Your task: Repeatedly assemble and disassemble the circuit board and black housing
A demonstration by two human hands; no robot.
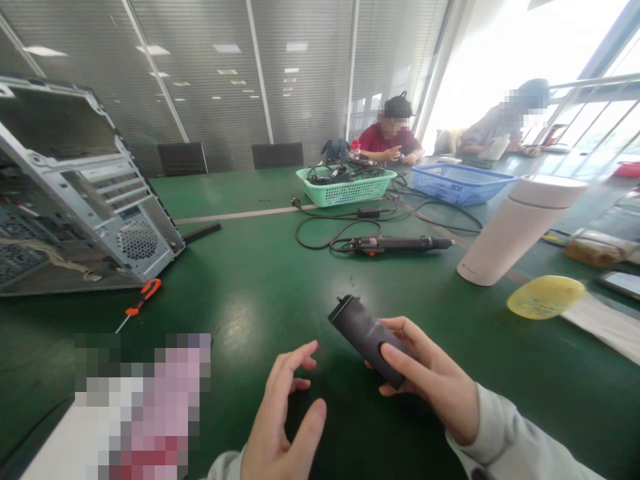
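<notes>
My right hand (430,377) is closed around a dark grey, elongated plastic piece (363,330), with the thumb on its upper face. The piece tilts up to the left, and its far end has a thin raised edge and small tabs. I cannot make out exactly what kind of part it is. To its left, apart from the piece, my left hand (290,413) hovers with fingers curved and spread, holding nothing. Beyond both hands lies a black electric screwdriver (400,244) with a coiled cord.
An open computer case (145,243) stands at left, near an orange-handled screwdriver (145,297). A green basket (350,193) of cables and a blue basket (457,190) are farther back. On the right are a white tumbler (515,233) and a yellow object (545,297). Two people sit beyond.
</notes>
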